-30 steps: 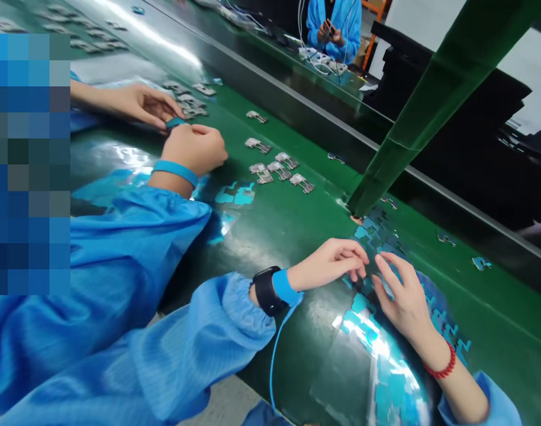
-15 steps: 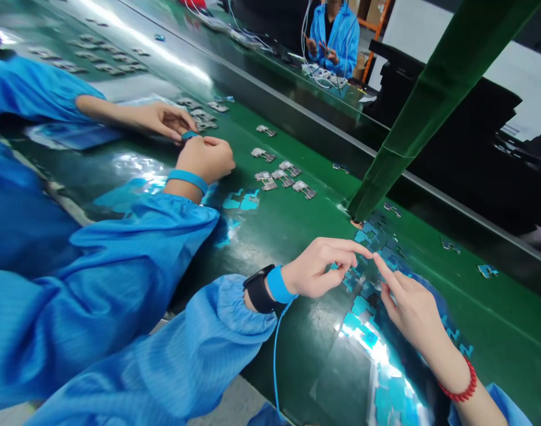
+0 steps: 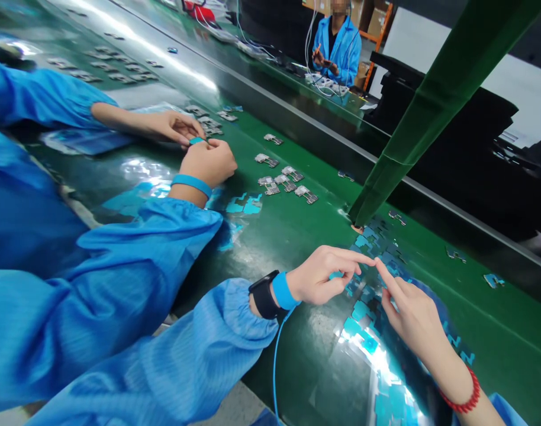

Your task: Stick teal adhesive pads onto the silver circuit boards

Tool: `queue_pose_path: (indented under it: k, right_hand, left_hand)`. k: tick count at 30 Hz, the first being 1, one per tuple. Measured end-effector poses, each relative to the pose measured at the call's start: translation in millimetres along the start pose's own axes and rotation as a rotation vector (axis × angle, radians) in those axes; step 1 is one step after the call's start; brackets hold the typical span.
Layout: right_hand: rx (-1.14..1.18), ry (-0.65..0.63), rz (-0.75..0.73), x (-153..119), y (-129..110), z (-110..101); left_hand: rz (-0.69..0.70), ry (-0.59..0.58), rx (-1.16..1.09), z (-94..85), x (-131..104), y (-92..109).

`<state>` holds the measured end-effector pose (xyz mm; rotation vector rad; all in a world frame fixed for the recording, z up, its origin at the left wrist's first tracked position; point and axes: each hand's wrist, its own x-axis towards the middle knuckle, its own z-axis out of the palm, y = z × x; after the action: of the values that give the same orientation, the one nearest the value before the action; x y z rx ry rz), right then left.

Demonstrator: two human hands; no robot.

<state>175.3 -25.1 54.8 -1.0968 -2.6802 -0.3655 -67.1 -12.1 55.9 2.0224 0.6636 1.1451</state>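
Pieces of blue film spread over the bench, presumably for reach; left hand touches right hand, both grips released.

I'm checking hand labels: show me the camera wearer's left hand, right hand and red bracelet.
Left hand (image 3: 315, 276), head view: back of hand.
Right hand (image 3: 415, 315), head view: back of hand.
Red bracelet (image 3: 472, 400), head view: lower curve.

Index fingers — now tip to tip
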Motion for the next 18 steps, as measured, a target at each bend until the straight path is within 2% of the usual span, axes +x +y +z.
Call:
queue_pose_path:
  k: [4, 10, 14, 18]
  right_hand:
    - [0.085, -0.011, 0.03, 0, 1, 0]
    - [0.356, -0.111, 0.098, -1, 14, 8]
    - [0.374, -0.227, 0.089, -7, 19, 23]
    - [0.45, -0.221, 0.126, -7, 22, 31]
  left_hand:
    - [-0.03, 0.004, 0.033, 2.5, 1, -3]
    - [-0.358, 0.046, 0.244, 13.2, 6, -13]
    - [-0.422, 0.029, 0.211, 18.5, 5, -20]
    - [-0.487, 0.048, 0.125, 21.8, 3, -23]
